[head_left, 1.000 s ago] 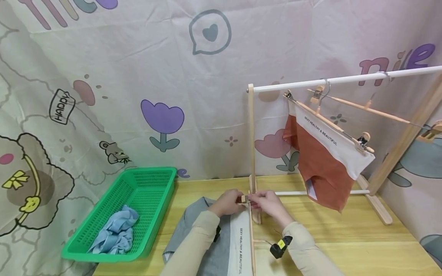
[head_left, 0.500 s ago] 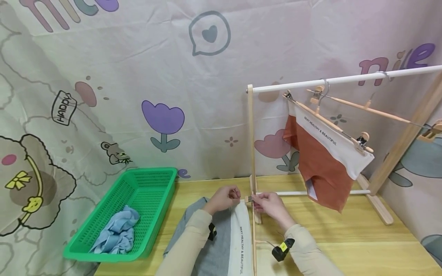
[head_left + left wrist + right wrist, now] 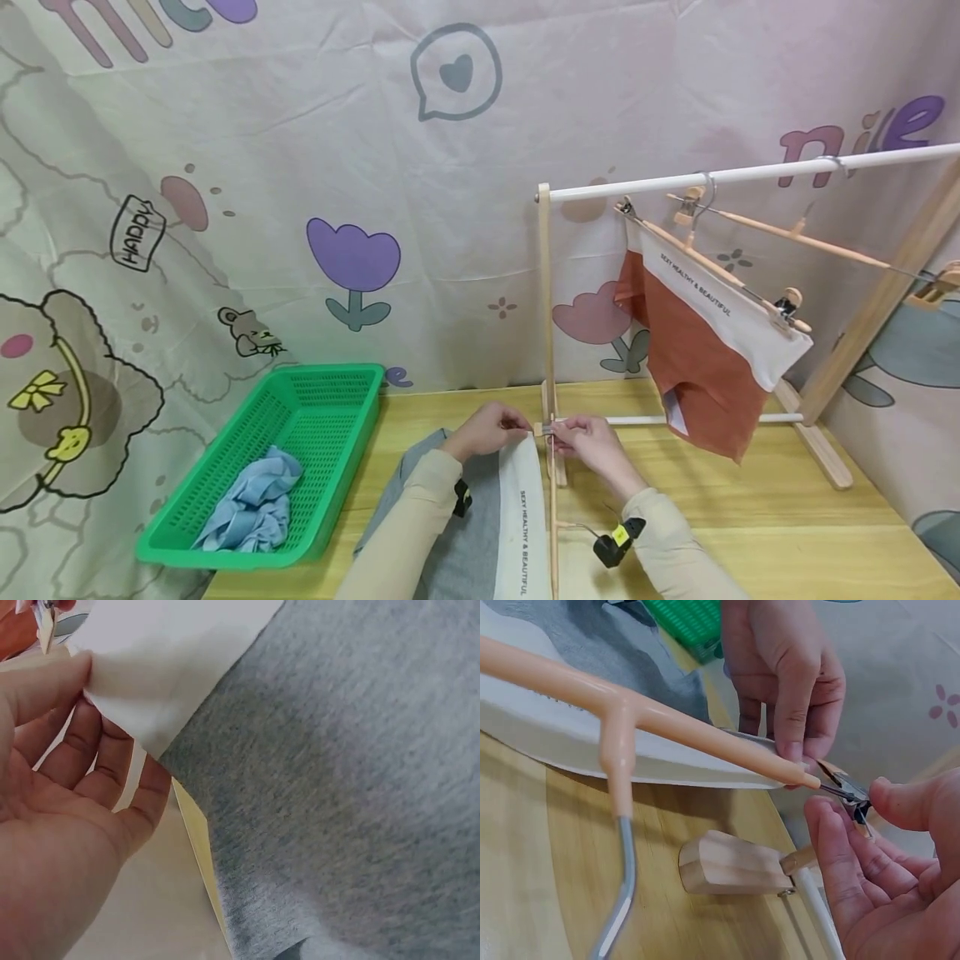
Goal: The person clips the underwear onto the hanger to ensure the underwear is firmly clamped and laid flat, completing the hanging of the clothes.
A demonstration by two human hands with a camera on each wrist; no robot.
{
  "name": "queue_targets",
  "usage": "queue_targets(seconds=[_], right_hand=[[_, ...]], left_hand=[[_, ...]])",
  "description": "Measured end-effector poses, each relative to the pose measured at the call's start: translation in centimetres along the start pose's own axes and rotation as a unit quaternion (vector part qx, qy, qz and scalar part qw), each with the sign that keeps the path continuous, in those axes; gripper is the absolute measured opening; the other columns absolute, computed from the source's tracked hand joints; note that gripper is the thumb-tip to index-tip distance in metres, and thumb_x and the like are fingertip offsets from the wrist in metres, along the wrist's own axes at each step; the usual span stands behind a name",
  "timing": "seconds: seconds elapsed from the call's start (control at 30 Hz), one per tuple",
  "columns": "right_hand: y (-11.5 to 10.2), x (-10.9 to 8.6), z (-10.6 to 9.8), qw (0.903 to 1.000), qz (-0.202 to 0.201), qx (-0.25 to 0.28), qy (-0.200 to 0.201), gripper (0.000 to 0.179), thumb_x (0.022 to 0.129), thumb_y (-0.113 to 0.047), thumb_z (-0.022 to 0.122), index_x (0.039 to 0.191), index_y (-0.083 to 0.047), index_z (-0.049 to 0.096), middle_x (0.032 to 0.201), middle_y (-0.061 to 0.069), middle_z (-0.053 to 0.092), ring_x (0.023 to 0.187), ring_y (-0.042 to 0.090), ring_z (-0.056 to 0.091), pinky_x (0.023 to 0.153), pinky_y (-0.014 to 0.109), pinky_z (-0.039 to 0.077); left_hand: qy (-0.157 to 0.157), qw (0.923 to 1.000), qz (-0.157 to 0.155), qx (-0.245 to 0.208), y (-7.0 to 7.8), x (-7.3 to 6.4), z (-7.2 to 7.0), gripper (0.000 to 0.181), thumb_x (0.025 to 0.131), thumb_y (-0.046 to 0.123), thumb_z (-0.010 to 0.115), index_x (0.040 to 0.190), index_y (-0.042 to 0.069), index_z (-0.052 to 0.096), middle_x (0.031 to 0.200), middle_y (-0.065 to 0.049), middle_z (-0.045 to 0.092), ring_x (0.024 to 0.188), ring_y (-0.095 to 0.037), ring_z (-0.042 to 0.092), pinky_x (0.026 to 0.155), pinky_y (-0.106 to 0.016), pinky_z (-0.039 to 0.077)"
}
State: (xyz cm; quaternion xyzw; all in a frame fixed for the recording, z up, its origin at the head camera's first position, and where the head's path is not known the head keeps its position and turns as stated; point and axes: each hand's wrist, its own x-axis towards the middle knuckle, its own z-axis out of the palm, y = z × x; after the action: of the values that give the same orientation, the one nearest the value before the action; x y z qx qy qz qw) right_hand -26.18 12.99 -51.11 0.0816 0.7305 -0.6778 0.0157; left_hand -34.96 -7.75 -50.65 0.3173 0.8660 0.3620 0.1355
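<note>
Grey shorts (image 3: 472,546) with a white lettered waistband (image 3: 161,671) lie on the table. My left hand (image 3: 489,431) pinches the far corner of that waistband between thumb and fingers. Alongside the waistband runs a wooden clip hanger (image 3: 553,533), its metal hook toward the right. My right hand (image 3: 590,443) pinches the hanger's far clip (image 3: 849,793) between thumb and fingertips. In the right wrist view the clip sits just beyond the waistband corner, apart from it. The hanger's near end lies outside the head view.
At left stands a green basket (image 3: 352,450) with a crumpled light-blue cloth (image 3: 251,504). A wooden rack with a white rail (image 3: 637,183) stands at right. Orange shorts (image 3: 697,367) hang there from a clip hanger, beside another hanger (image 3: 810,237). A printed curtain backs the table.
My left hand has come off the clip and moved slightly left to the waistband corner. My right hand still holds the clip, now a little further right, with a gap to the cloth.
</note>
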Motion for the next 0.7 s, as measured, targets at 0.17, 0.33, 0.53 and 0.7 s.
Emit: queue_targets(seconds=[0.17, 0.33, 0.53, 0.7], right_hand=[[-0.1, 0.0, -0.1, 1.0000, 0.001, 0.000, -0.007, 0.020, 0.104, -0.010, 0.067, 0.106, 0.010, 0.069, 0.100, 0.018, 0.078, 0.082, 0.014, 0.073, 0.079, 0.027, 0.064], [-0.4, -0.2, -0.2, 0.9997, -0.001, 0.011, -0.021, 0.020, 0.106, -0.009, 0.065, 0.107, 0.011, 0.067, 0.102, 0.021, 0.078, 0.082, 0.013, 0.073, 0.079, 0.026, 0.064], [-0.8, -0.3, -0.2, 0.9996, 0.004, 0.005, -0.026, 0.017, 0.105, -0.009, 0.066, 0.107, 0.009, 0.067, 0.099, 0.017, 0.079, 0.081, 0.010, 0.073, 0.082, 0.027, 0.064], [-1.2, -0.3, -0.1, 0.9995, -0.004, -0.001, -0.031, 0.014, 0.105, -0.007, 0.067, 0.103, 0.007, 0.067, 0.095, 0.012, 0.080, 0.079, 0.010, 0.072, 0.081, 0.027, 0.064]], left_hand=[[0.001, 0.9997, -0.008, -0.022, 0.0, -0.3, -0.4, 0.010, 0.103, 0.014, 0.072, 0.102, 0.010, 0.081, 0.096, -0.001, 0.076, 0.084, -0.009, 0.061, 0.074, -0.024, 0.051], [-0.001, 0.9982, -0.013, -0.058, 0.0, -0.5, -1.1, 0.008, 0.102, 0.013, 0.071, 0.101, 0.008, 0.078, 0.094, -0.002, 0.074, 0.085, -0.010, 0.062, 0.076, -0.025, 0.051], [-0.005, 0.9962, -0.019, -0.085, -0.1, -0.4, -1.6, 0.010, 0.101, 0.016, 0.073, 0.104, 0.007, 0.078, 0.094, -0.003, 0.073, 0.085, -0.012, 0.063, 0.077, -0.026, 0.051], [-0.008, 0.9946, -0.024, -0.101, 0.0, -0.3, -2.0, 0.012, 0.101, 0.018, 0.074, 0.105, 0.007, 0.078, 0.096, -0.002, 0.074, 0.085, -0.012, 0.062, 0.076, -0.027, 0.050]])
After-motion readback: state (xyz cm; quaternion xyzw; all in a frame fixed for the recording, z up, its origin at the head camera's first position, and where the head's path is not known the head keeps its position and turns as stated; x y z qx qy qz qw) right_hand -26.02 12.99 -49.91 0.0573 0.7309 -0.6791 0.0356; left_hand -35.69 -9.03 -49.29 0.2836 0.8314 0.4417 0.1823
